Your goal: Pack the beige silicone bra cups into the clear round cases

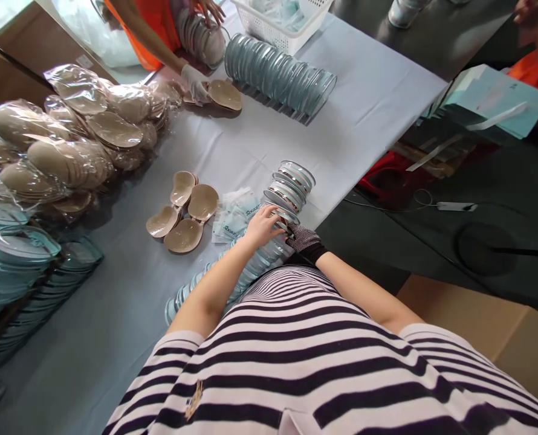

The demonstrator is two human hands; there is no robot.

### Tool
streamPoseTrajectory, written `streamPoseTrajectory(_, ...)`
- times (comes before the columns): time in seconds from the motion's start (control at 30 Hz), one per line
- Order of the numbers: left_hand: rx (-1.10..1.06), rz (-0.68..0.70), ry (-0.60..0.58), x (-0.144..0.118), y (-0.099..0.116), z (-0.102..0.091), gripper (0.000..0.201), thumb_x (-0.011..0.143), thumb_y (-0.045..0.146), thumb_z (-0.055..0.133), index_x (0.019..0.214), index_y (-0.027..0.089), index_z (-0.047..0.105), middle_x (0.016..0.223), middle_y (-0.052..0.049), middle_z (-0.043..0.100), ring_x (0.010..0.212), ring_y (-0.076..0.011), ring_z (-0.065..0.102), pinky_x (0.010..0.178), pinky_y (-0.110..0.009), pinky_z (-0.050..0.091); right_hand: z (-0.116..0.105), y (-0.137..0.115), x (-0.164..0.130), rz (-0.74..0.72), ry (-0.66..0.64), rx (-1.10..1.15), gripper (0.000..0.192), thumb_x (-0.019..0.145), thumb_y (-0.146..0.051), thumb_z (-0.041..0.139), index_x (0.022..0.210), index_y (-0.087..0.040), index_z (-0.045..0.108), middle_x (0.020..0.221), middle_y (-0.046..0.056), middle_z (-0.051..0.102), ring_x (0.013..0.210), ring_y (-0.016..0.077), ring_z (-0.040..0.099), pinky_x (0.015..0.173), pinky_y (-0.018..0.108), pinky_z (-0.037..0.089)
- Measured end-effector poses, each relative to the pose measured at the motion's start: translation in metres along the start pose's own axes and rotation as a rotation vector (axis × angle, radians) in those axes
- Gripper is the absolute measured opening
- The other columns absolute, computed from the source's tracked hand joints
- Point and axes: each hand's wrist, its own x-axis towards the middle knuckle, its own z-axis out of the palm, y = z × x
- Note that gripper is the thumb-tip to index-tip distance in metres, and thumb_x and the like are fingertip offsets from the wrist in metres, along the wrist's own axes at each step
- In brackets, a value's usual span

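My left hand [263, 225] is bare and rests with fingers spread on a long row of clear round plastic cases [288, 187] that runs along the table's near edge. My right hand [301, 238] wears a dark mesh glove and grips the same row from the other side, close to my striped shirt. Just left of my hands lie small light-blue packets [235, 219] and a few loose beige silicone pads [184, 211] on the pale-blue tablecloth [369, 103].
Bagged beige pads [69, 145] are piled at the left, with stacked teal cases [15, 266] below them. Another row of cases [280, 72] and a white basket [282, 21] stand farther off. A co-worker's gloved hand [195, 83] handles pads. A cardboard box [486, 326] stands at right.
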Motion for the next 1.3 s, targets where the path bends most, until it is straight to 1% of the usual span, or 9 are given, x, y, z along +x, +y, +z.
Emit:
streamPoseTrajectory(0.17,-0.058,-0.123,0.049,-0.057,0.005,-0.010,0.057,0.088,0.038,0.064,0.140,0.024,0.048,0.148,-0.013,0.047,0.142,-0.0276,0.039,0.116,-0.048,0.035,0.005,0.006,-0.003,0.000,0.176,-0.023,0.043,0.096,-0.035,0.049,0.137,-0.020,0.054,0.128,0.009,0.067,0.107,0.0229,0.067,0.087,0.030,0.050)
streamPoseTrajectory(0.33,0.099,-0.235,-0.124,-0.129,0.015,-0.002,0.082,0.074,0.042,0.077,0.147,0.032,0.042,0.159,-0.012,0.033,0.148,-0.0376,0.027,0.119,-0.061,0.022,0.002,0.008,-0.003,-0.104,0.142,-0.117,0.035,0.100,-0.033,0.040,0.112,-0.018,0.069,0.116,0.010,0.071,0.108,0.0233,0.065,0.087,0.029,0.047)
streamPoseTrajectory(0.57,-0.006,-0.327,0.010,-0.091,0.020,0.010,0.070,0.083,0.043,0.068,0.147,0.029,0.042,0.159,-0.013,0.034,0.147,-0.0347,0.029,0.117,-0.062,0.024,-0.039,-0.038,0.037,-0.404,0.177,-0.229,0.038,0.100,-0.033,0.039,0.110,-0.017,0.071,0.113,0.013,0.069,0.107,0.0262,0.061,0.094,0.036,0.044)
streamPoseTrajectory(0.67,-0.087,-0.449,0.181,-0.088,-0.009,-0.003,0.053,0.090,0.037,0.058,0.141,0.027,0.048,0.152,-0.012,0.044,0.143,-0.0283,0.038,0.117,-0.055,0.030,-0.058,-0.075,0.081,-0.544,0.148,-0.245,0.034,0.096,-0.028,0.046,0.119,-0.015,0.067,0.120,0.014,0.067,0.113,0.0272,0.058,0.101,0.039,0.041)
streamPoseTrajectory(0.83,0.006,-0.845,0.480,-0.116,-0.104,-0.041,0.044,0.086,0.027,0.057,0.130,0.020,0.058,0.142,-0.015,0.052,0.136,-0.0283,0.045,0.115,-0.047,0.034,-0.050,-0.127,0.158,-0.562,-0.005,-0.333,0.040,0.088,-0.022,0.057,0.127,-0.016,0.062,0.129,0.014,0.064,0.118,0.0279,0.057,0.103,0.040,0.043)
streamPoseTrajectory(1.0,0.109,-1.118,0.333,-0.114,-0.175,-0.062,0.034,0.083,0.036,0.063,0.110,0.017,0.066,0.116,-0.020,0.068,0.121,-0.0359,0.054,0.104,-0.056,0.039,-0.013,-0.173,0.206,-0.410,-0.120,-0.246,0.068,0.087,-0.033,0.062,0.148,-0.014,0.040,0.142,0.016,0.055,0.126,0.0253,0.055,0.103,0.036,0.045)
streamPoseTrajectory(1.07,0.133,-1.143,0.301,-0.105,-0.185,-0.063,0.018,0.084,0.033,0.060,0.091,0.019,0.068,0.096,-0.017,0.072,0.113,-0.0355,0.058,0.100,-0.059,0.039,-0.004,-0.189,0.215,-0.352,-0.176,-0.220,0.073,0.087,-0.037,0.061,0.151,-0.012,0.034,0.140,0.016,0.056,0.122,0.0251,0.058,0.099,0.034,0.047)
streamPoseTrajectory(1.13,0.137,-1.135,0.318,-0.098,-0.186,-0.064,0.018,0.088,0.029,0.054,0.079,0.020,0.067,0.091,-0.014,0.072,0.110,-0.0334,0.059,0.099,-0.059,0.037,0.000,-0.201,0.218,-0.425,-0.139,-0.248,0.076,0.085,-0.035,0.064,0.151,-0.012,0.034,0.143,0.017,0.053,0.126,0.0274,0.054,0.103,0.036,0.044)
streamPoseTrajectory(1.3,0.215,-0.878,0.389,-0.102,-0.170,-0.082,0.027,0.093,0.025,0.044,0.078,0.021,0.066,0.099,-0.010,0.073,0.114,-0.0270,0.059,0.114,-0.056,0.025,-0.007,-0.225,0.207,-0.902,0.044,-0.424,0.082,0.077,-0.025,0.071,0.150,-0.014,0.037,0.158,0.020,0.031,0.143,0.0396,0.029,0.116,0.054,0.021)
